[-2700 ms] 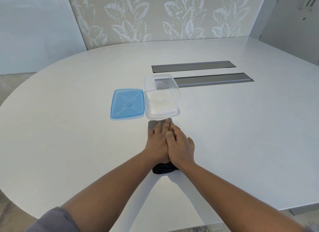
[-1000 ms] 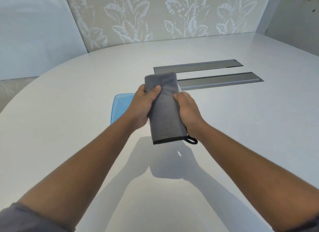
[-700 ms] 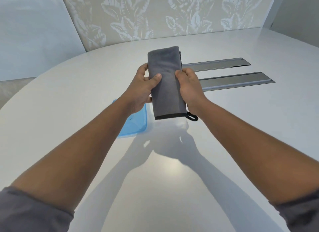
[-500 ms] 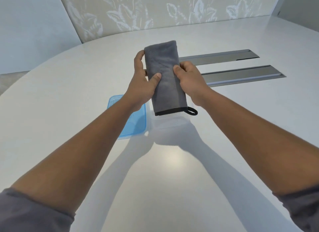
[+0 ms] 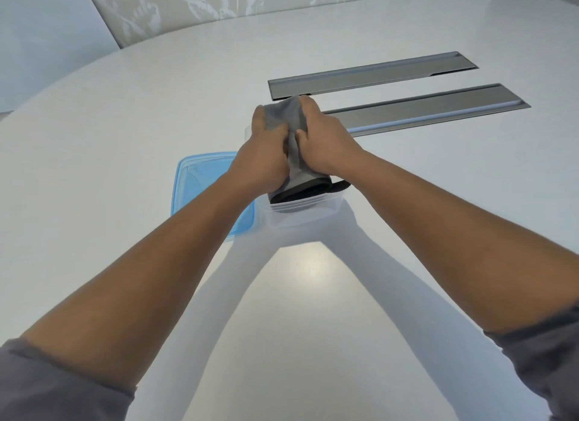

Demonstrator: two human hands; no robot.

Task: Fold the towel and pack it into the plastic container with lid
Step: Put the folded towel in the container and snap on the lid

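Fingers of left hand [image 5: 261, 163] and right hand [image 5: 322, 144] clamp the folded towel [image 5: 286, 116] over the container [image 5: 300, 212].

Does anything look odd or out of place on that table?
Only slightly: the folded grey towel is longer than the clear plastic container, so its far end sticks up above the rim and a black loop dangles out.

No readable text, labels, brands or numbers anywhere. Nothing printed on the towel [image 5: 286, 119], the blue lid [image 5: 200, 182], the clear container [image 5: 300, 210] or the table [image 5: 313, 295].
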